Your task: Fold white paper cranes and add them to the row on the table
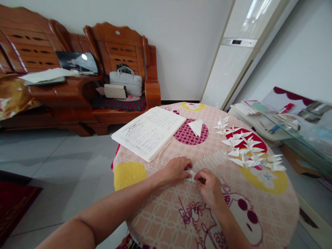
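Observation:
My left hand rests near the middle of the round table, its fingers bent onto a small piece of folded white paper. From the other side my right hand pinches the same paper between thumb and fingertips. Much of the paper is hidden under the fingers. Just beyond the hands lies a flat ruler-like clear strip or printed sheet; I cannot tell which. A folded white paper triangle lies farther back. To the right, several white paper cranes stand grouped together.
A stack of printed sheets sits at the table's left back edge. The patterned tablecloth covers the table. A glass-topped side table with assorted items stands close on the right. Behind are a wooden sofa with bags and a tall air conditioner.

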Available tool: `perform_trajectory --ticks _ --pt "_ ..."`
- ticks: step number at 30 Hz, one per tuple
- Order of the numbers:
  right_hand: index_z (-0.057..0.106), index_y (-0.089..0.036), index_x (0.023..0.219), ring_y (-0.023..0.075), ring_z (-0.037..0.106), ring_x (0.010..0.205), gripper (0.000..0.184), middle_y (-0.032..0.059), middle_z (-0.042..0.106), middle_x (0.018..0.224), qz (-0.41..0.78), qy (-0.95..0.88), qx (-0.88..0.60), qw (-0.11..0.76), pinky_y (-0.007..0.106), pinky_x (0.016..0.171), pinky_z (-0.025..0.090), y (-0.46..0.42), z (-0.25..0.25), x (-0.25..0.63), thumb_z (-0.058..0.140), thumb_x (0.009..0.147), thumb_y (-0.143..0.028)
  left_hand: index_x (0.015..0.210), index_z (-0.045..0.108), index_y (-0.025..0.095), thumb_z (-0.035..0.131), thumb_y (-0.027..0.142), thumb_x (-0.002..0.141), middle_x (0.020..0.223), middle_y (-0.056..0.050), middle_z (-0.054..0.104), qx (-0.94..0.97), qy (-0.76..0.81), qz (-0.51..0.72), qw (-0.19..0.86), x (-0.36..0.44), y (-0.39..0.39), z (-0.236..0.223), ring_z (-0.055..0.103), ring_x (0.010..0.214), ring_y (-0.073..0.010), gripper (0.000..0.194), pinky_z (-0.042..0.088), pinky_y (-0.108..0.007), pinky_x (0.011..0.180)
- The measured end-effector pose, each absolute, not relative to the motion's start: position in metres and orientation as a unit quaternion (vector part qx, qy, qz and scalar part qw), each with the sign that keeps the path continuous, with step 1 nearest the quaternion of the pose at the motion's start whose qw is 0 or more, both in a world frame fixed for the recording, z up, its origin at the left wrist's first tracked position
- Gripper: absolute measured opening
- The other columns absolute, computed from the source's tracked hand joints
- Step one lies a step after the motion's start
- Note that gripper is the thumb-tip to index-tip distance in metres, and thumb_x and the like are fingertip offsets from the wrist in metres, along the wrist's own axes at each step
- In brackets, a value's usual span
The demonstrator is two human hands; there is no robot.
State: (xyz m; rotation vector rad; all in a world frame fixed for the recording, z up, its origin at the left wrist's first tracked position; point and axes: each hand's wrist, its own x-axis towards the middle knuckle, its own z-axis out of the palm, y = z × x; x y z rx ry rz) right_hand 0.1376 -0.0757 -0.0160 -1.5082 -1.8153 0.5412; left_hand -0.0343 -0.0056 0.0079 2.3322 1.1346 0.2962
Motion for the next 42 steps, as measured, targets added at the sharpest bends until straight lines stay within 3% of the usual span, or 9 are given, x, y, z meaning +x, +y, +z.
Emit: perform_trajectory --ticks 8,13,20,27,30,32,36,39,42 --pt "0.058 -0.018 0.066 0.0194 0.056 0.072 0.014 0.0048 0.059 0.071 0.124 -0.730 -0.578 0.341 0.029 0.065 0.042 -0.084 -0.016 0.131 0.057 0.078 -0.011 0.078 0.068 0.016 0.065 0.025 0.071 0.067 0.000 0.062 0.856 0.419 0.063 0.295 -0.027 0.002 0.012 0.053 0.062 -0.0128 0.012 0.032 -0.023 0.055" --pt "0.056 -0.018 0.061 0.0190 0.052 0.067 0.021 0.0044 0.058 0.067 0.055 -0.686 -0.647 0.327 0.030 0.063 0.038 -0.086 -0.019 0.130 0.061 0.080 -0.025 0.066 0.064 0.013 0.062 0.022 0.070 0.054 0.004 0.052 0.811 0.413 0.103 0.402 -0.033 0.003 0.010 0.045 0.053 -0.0079 0.011 0.028 -0.020 0.051" --pt "0.072 -0.015 0.082 0.0203 0.061 0.066 0.032 0.0059 0.070 0.072 0.368 -0.537 -0.637 0.412 0.028 0.061 0.045 -0.082 -0.009 0.135 0.062 0.080 -0.045 0.078 0.062 0.011 0.065 0.038 0.070 0.056 0.003 0.057 0.582 0.371 0.221 0.689 -0.036 -0.010 0.004 0.050 0.047 -0.0087 0.028 0.039 -0.020 0.047" --pt "0.067 -0.015 0.077 0.0126 0.052 0.052 0.029 -0.0005 0.063 0.059 0.516 -0.401 -0.583 0.482 0.023 0.049 0.038 -0.073 -0.008 0.129 0.069 0.073 -0.043 0.080 0.063 0.009 0.072 0.036 0.066 0.065 -0.005 0.067 0.488 0.377 0.239 0.750 -0.037 -0.024 0.003 0.063 0.056 -0.0133 0.032 0.049 -0.024 0.056" --pt "0.065 -0.015 0.070 0.0110 0.048 0.048 0.025 -0.0026 0.058 0.053 0.537 -0.440 -0.587 0.416 0.022 0.046 0.033 -0.066 -0.005 0.133 0.068 0.071 -0.040 0.080 0.062 0.009 0.064 0.039 0.074 0.064 -0.005 0.065 0.512 0.410 0.243 0.715 -0.042 -0.023 -0.004 0.062 0.055 -0.0138 0.031 0.049 -0.025 0.056" --pt "0.064 -0.015 0.068 0.0109 0.047 0.047 0.022 -0.0028 0.057 0.053 0.544 -0.476 -0.589 0.361 0.022 0.046 0.032 -0.059 -0.004 0.137 0.067 0.071 -0.036 0.089 0.064 0.008 0.063 0.034 0.074 0.067 -0.005 0.065 0.577 0.447 0.267 0.630 -0.047 -0.021 -0.008 0.061 0.056 -0.0142 0.030 0.050 -0.027 0.056" --pt "0.066 -0.015 0.064 0.0116 0.048 0.049 0.014 -0.0020 0.058 0.053 0.491 -0.575 -0.601 0.259 0.023 0.047 0.031 -0.044 -0.001 0.140 0.060 0.071 -0.027 0.119 0.057 0.015 0.068 0.015 0.066 0.104 -0.008 0.064 0.715 0.472 0.348 0.381 -0.055 -0.020 -0.013 0.062 0.091 -0.0204 0.054 0.052 -0.033 0.076" --pt "0.066 -0.016 0.059 0.0134 0.053 0.053 0.014 0.0001 0.061 0.055 0.377 -0.662 -0.616 0.199 0.024 0.052 0.033 -0.036 0.004 0.136 0.059 0.070 -0.020 0.109 0.063 0.018 0.063 0.007 0.067 0.114 -0.008 0.060 0.797 0.401 0.356 0.277 -0.057 -0.023 -0.015 0.055 0.107 -0.0220 0.043 0.047 -0.037 0.092" --pt "0.069 -0.017 0.060 0.0151 0.057 0.057 0.014 0.0021 0.065 0.059 0.296 -0.705 -0.620 0.177 0.025 0.056 0.036 -0.034 0.007 0.133 0.061 0.072 -0.018 0.092 0.067 0.016 0.055 0.002 0.074 0.103 -0.008 0.064 0.863 0.311 0.306 0.254 -0.056 -0.024 -0.018 0.057 0.099 -0.0195 0.026 0.048 -0.033 0.087"
